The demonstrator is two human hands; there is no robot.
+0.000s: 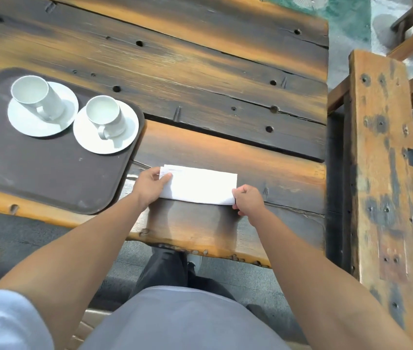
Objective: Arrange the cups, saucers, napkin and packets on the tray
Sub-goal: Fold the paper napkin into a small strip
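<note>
I am watching the left hand (151,184) pinching the left end of the napkin (200,184), its thumb lying on top of the cloth and its fingers curling at the far corner. The right hand (248,200) is gripping the napkin's near right corner, with its fingers curled in tight around the edge. The napkin is lying folded into a long white strip, flat on the table (213,92), near the front edge and stretching between the two hands.

Just left of the napkin, the tray (36,178) is sitting on the table, and the left hand is hovering beside its right rim. The napkin itself is lying off the tray. On the far part of the tray I am seeing the left cup (33,97) standing upright on the left saucer (31,127) and the right cup (104,114) standing upright on the right saucer (122,142), the two saucers almost touching. Both cups are looking empty, handles pointing toward me. A bench (382,122) of worn wood is standing to the right of the table.
</note>
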